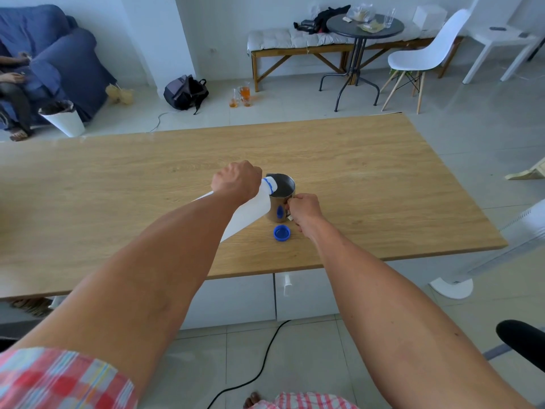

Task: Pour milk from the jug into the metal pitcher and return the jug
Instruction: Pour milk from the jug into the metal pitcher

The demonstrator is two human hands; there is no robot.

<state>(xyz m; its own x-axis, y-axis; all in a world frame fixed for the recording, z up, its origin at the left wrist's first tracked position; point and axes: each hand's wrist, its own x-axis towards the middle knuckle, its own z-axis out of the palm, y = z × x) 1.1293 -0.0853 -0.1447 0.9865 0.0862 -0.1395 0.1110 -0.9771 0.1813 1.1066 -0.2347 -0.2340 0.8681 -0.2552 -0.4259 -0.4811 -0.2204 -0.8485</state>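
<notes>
1. Head view: the left hand (236,181) grips a white jug (250,214), tipped steeply so its blue-ringed mouth sits over the rim of the metal pitcher (280,199).
2. The right hand (303,209) is curled round the pitcher's handle; the pitcher stands upright near the middle of the wooden worktop (383,178), toward its near edge.
3. A blue cap (281,233) lies on the worktop just in front of the pitcher, apart from both hands.
</notes>
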